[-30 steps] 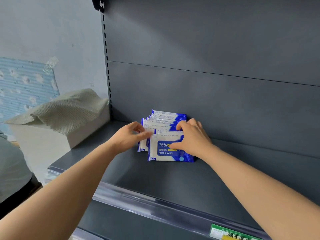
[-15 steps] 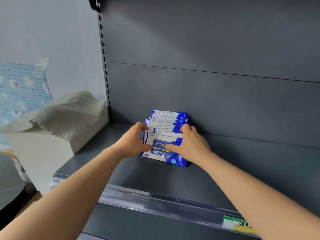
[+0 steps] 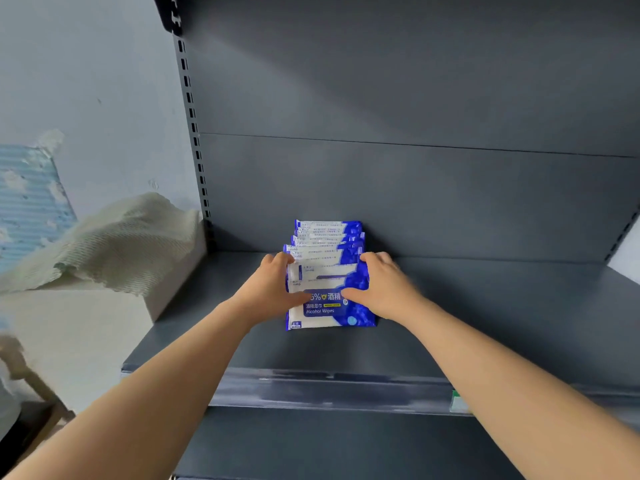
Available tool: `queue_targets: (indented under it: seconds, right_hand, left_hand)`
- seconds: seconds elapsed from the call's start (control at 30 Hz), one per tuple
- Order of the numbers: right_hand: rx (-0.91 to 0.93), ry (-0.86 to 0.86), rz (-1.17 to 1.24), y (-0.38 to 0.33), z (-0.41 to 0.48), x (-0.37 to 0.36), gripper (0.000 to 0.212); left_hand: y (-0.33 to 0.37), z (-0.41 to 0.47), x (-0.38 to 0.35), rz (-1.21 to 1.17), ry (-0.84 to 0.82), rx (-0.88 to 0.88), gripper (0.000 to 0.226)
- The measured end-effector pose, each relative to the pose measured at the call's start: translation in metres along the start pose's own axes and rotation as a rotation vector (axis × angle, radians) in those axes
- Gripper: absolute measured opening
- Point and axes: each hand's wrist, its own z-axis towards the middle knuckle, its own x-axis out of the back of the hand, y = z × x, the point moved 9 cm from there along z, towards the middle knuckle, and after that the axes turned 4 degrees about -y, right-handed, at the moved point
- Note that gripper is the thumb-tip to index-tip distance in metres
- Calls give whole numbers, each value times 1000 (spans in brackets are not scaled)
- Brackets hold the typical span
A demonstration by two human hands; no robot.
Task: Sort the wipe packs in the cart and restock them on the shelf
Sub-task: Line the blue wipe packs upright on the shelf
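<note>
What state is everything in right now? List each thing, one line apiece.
front wipe pack: tilted back against the row, held at both sides.
row of wipe packs: standing on edge, one behind another.
left hand: grips the front pack's left edge.
right hand: grips its right edge.
shelf: bears the packs.
cloth: crumpled, draped over the white box.

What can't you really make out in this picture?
Head view: the cart is outside the picture.
Head view: the rear packs show only top edges behind the front pack; their count is unsure.
Head view: the left hand and right hand, gripping the front pack, cover part of its label.
Head view: the price tag is blurred, partly behind the right arm.
</note>
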Motion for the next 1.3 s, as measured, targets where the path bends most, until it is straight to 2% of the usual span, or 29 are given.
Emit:
queue_targets:
  seconds: [0.17,0.33,0.53,0.87,1.1,1.3]
  right_hand:
    - [19,69,-150,-5,-27,26,48]
    - [-17,179,-283,19,-71,59,42]
    - [-109,246,-354,91,-144,101,47]
    - [-385,295,-369,297,-276,195,49]
    - [-523,267,-423,461,-364,264,46]
    - [-622,222,-402,595,-401,297,42]
  left_hand:
    - [44,-12,25,386,217,-131,55]
    - [116,-29,2,395,207,-350,43]
    - [217,-56,-63,340,168,-592,37]
    - [423,-87,-208,239,52,-852,28]
    - [571,-97,-336,154,-54,-882,27]
    - [668,-83,-441,186,-130,-891,28]
